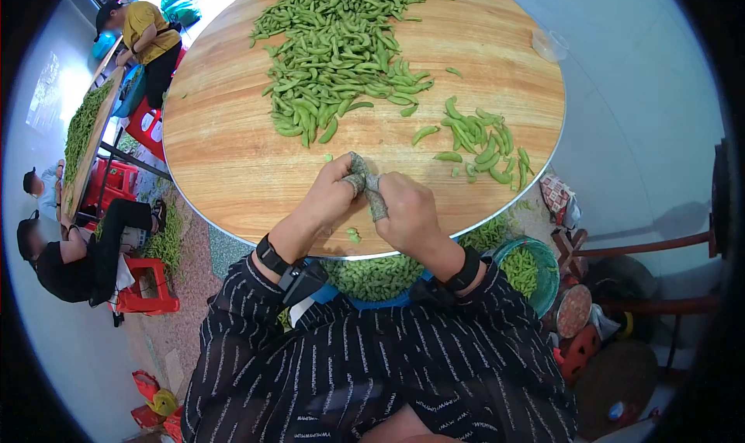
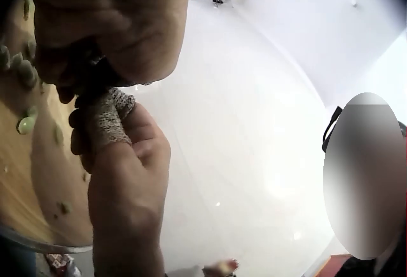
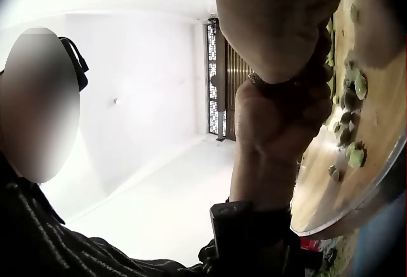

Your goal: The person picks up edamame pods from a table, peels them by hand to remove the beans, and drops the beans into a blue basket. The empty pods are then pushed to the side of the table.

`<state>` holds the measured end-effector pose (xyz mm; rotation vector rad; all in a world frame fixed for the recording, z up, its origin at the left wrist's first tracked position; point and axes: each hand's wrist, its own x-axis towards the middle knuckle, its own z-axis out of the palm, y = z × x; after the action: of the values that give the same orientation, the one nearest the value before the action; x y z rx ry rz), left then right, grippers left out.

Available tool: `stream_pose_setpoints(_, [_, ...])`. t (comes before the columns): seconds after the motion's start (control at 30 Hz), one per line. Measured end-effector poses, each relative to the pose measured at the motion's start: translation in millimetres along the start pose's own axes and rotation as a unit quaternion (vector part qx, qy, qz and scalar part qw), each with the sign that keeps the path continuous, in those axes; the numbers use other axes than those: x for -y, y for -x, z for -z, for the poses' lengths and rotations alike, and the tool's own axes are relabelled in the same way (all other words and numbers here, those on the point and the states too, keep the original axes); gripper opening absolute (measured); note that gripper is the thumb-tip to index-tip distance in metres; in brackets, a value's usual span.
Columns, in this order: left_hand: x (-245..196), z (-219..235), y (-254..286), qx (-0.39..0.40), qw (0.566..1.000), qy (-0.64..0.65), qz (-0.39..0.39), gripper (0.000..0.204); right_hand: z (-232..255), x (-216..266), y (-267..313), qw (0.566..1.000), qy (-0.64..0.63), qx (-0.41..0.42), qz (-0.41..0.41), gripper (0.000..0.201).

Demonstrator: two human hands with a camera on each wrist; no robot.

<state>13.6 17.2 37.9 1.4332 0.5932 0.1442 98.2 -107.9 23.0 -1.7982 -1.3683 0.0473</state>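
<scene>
Above the near part of the round wooden table (image 1: 225, 144), my left hand (image 1: 331, 191) and right hand (image 1: 407, 210) meet with curled fingers. Grey speckled wraps (image 1: 375, 198) cover some thumbs and fingers. Whatever lies between the fingertips is hidden. The left wrist view shows my left hand (image 2: 121, 23) against my right hand (image 2: 127, 175); the right wrist view shows my right hand (image 3: 273, 23) over my left (image 3: 267, 121). A big pile of green pods (image 1: 334, 55) lies beyond the hands, a smaller group (image 1: 485, 144) to the right.
Shelled bits (image 1: 354, 235) lie by the table's near edge. Below it stands a container of green beans (image 1: 372, 278), with a green basket (image 1: 529, 276) to the right. Several people, including one in yellow (image 1: 147, 27), sit at the left near red stools (image 1: 147, 286).
</scene>
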Motion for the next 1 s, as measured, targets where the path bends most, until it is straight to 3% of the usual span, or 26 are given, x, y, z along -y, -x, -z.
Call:
stream_pose_setpoints(0.07, [-1.8,2.0,2.2,0.023,1.000,0.020,-0.007,0.011,-2.1,-2.8,-0.4,0.998,-0.046,-0.052,-0.005,0.018])
stream_pose_setpoints(0.1, [-3.3,3.0,3.3,0.048,0.998,0.038,-0.016,0.005,1.0,-3.8,-2.6,0.998,-0.047,-0.052,-0.005,0.018])
stream_pose_setpoints(0.17, [-5.7,3.8,5.8,0.037,0.999,0.021,-0.009,0.007,9.8,-5.4,-6.8,0.978,-0.181,0.002,-0.103,0.015])
stream_pose_setpoints(0.23, [-5.7,5.6,6.1,0.035,0.999,0.002,-0.001,0.010,7.4,-4.2,-7.0,0.974,-0.201,-0.003,-0.106,0.013])
stream_pose_setpoints(0.3, [-2.7,9.7,4.8,0.016,0.995,-0.074,-0.068,0.012,3.3,-3.5,-4.1,0.969,-0.214,-0.022,-0.122,0.011])
stream_pose_setpoints(0.37, [4.3,13.8,4.9,0.031,0.990,-0.113,-0.077,0.012,-6.0,-2.8,-4.1,0.909,-0.386,-0.085,-0.130,0.008])
stream_pose_setpoints(0.4, [6.3,15.0,5.4,0.031,0.984,-0.150,-0.091,0.012,-2.6,-4.1,-3.2,0.909,-0.384,-0.094,-0.134,0.008])
stream_pose_setpoints(0.47, [6.0,10.8,6.9,0.036,0.987,-0.135,-0.079,0.016,5.6,-2.5,-3.0,0.969,-0.212,0.000,-0.125,0.009])
stream_pose_setpoints(0.53, [3.2,3.5,9.0,0.012,0.993,-0.075,-0.091,0.017,5.1,1.0,-2.9,0.983,-0.154,-0.001,-0.097,0.011])
stream_pose_setpoints(0.6, [11.4,2.9,5.2,-0.001,0.990,-0.080,-0.118,0.015,-3.3,1.0,-1.0,0.996,-0.066,-0.064,-0.019,0.011])
stream_pose_setpoints(0.77, [18.2,0.0,-0.1,-0.021,0.989,-0.040,-0.141,0.011,-4.6,5.6,0.5,0.994,-0.063,-0.087,-0.001,0.010])
stream_pose_setpoints(0.83, [15.7,-0.3,0.0,-0.023,0.994,-0.012,-0.104,0.011,-2.1,3.2,-0.7,0.993,-0.081,-0.089,-0.007,0.009])
stream_pose_setpoints(0.9, [5.9,-5.3,3.1,-0.011,0.996,0.004,-0.090,0.013,3.6,0.3,-3.9,0.970,-0.224,-0.055,-0.079,0.013])
stream_pose_setpoints(0.93, [3.0,-5.0,5.6,-0.001,0.997,0.021,-0.075,0.016,1.0,-3.2,-3.5,0.969,-0.230,-0.046,-0.074,0.013])
stream_pose_setpoints(1.0, [7.8,3.5,1.3,0.005,0.998,0.024,-0.065,0.016,-4.9,-12.3,-2.3,0.907,-0.399,-0.014,-0.137,0.011])
